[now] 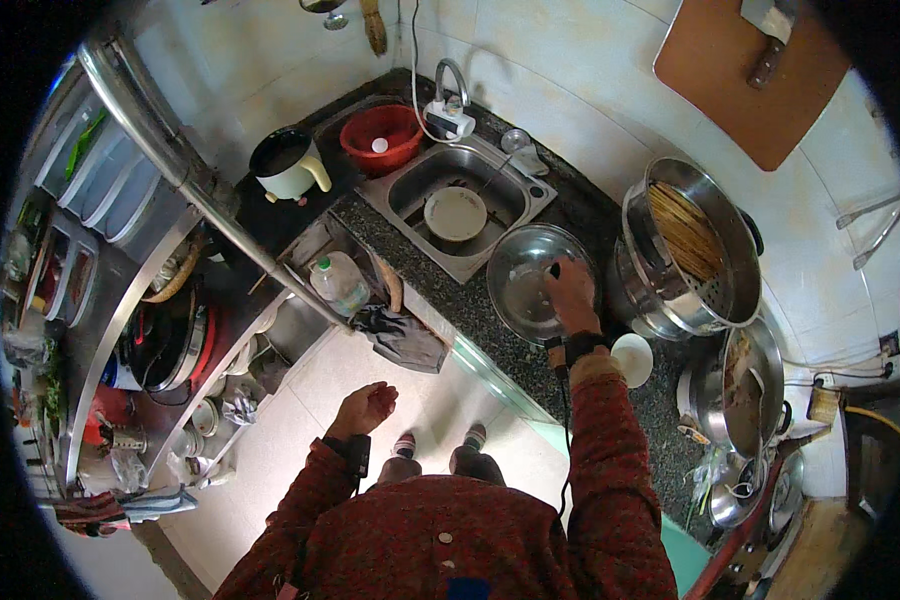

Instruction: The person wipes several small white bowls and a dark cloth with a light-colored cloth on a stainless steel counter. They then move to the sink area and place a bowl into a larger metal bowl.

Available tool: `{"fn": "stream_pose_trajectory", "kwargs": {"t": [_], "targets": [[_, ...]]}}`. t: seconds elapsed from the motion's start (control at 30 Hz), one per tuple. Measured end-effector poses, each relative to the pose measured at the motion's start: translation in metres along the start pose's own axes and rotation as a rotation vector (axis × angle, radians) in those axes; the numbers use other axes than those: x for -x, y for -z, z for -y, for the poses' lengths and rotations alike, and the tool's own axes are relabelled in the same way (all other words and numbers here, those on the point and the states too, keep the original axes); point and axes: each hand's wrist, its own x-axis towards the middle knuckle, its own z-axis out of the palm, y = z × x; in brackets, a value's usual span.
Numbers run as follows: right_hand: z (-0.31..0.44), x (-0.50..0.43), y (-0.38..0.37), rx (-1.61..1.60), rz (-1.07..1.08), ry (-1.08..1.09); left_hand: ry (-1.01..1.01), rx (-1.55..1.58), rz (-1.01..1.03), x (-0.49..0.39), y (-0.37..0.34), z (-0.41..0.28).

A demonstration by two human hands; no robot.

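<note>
A round glass lid with a metal rim [517, 300] lies at the counter's edge, right of the sink. My right hand [574, 291] is over it from the near right side, its fingers closed around the dark knob. Whether a pan stands beneath the lid is hard to see. Just beside my right wrist is a small white bowl [633, 361]. My left hand [365, 409] hangs above the tiled floor, palm partly up, fingers loosely curled and apart, holding nothing.
A steel sink [405, 187] holds a white plate [455, 214]. Behind it stand a red basin [371, 154] and a cream pot [289, 180]. Rightward are a steel steamer [637, 217] with chopsticks [686, 225] and a steel pan [750, 375]. A metal-edged shelf rack [109, 337] borders the left.
</note>
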Motion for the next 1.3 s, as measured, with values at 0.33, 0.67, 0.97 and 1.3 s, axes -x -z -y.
{"fn": "stream_pose_trajectory", "kwargs": {"t": [0.33, 0.67, 0.97, 1.3], "targets": [[0.047, 0.046, 0.033, -0.139, -0.219, 0.084, 0.044, -0.131, 0.058, 0.007, -0.005, -0.018], [0.052, 0.19, 0.091, -0.236, -0.193, -0.104, 0.231, -0.243, 0.297, -0.028, -0.014, -0.04], [-0.039, 0.327, 0.115, 0.005, -0.215, -0.43, 0.331, -0.316, 0.353, -0.042, -0.042, -0.013], [-0.137, 0.349, 0.084, 0.05, -0.058, -0.524, 0.355, -0.84, 0.577, -0.049, -0.224, 0.115]]}}
